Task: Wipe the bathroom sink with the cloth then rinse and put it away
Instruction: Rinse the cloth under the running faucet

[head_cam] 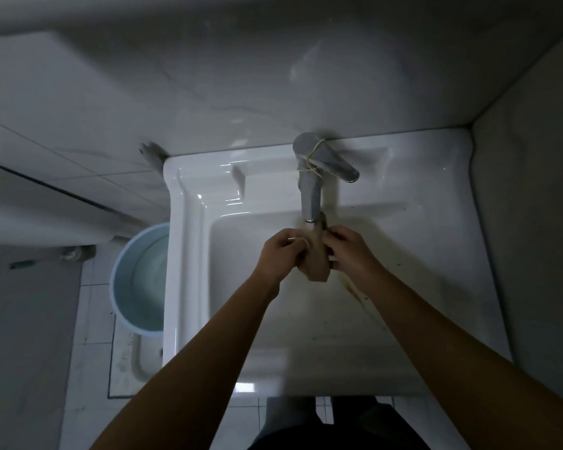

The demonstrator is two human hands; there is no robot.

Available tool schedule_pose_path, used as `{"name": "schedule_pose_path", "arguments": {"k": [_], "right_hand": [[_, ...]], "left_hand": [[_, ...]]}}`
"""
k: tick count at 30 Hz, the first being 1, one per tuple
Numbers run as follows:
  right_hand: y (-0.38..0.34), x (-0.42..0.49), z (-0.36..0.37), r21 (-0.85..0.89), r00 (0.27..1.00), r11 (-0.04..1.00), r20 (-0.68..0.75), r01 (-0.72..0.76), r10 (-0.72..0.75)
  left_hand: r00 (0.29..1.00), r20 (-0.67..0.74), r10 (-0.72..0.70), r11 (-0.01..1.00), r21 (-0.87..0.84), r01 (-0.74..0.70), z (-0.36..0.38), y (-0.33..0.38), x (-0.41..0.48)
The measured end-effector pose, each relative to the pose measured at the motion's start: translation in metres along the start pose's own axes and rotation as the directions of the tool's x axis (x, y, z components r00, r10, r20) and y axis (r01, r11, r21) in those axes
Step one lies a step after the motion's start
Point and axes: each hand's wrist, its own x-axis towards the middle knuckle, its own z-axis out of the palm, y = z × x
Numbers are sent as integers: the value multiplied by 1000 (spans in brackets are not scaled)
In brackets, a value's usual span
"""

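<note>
white sink [189,254] set against tiled wall, right side close to a second wall. chrome faucet [309,190] at back rim, spout reaching over the basin; lever handle [335,164] angled to the right, thin yellowish band [314,159] wound around the faucet body. brown streaks and specks [355,292] on basin floor, right of centre.

beige cloth [316,261] bunched up, held over the basin directly under the spout, upper end just beside the spout tip. water flow not discernible.

left hand [281,251] closed on left side of cloth, fingers [298,243] curled into the fabric. right hand [351,246] closed on right side of cloth, fingers pinching the upper part. both forearms extended over the front rim, covering part of basin floor and front edge.

light blue bucket [137,277] on floor, left of sink, partly hidden under the sink edge; looks to hold water. white toilet tank [30,203] further left. floor drain recess [127,358] below bucket. dark clothing [338,427] at bottom edge of view.
</note>
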Motion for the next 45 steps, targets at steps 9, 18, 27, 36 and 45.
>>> {"name": "schedule_pose_path", "arguments": {"k": [9,18,27,36,45], "right_hand": [[0,4,-9,-231,986,961,-34,153,-165],[-5,5,-21,-497,911,797,-33,343,-412],[-17,2,-15,-245,987,957,3,159,-163],[-23,4,-2,65,995,996,-77,68,-63],[-44,0,4,529,988,837,131,-140,82]], "left_hand": [[975,-156,156,980,151,-133,2,2,0],[917,-191,350,894,361,-266,-18,0,1],[939,-166,302,938,228,-262,-20,25,-10],[994,-54,100,995,17,-99,-7,11,-6],[972,27,233,968,88,-234,8,2,-13]]}}
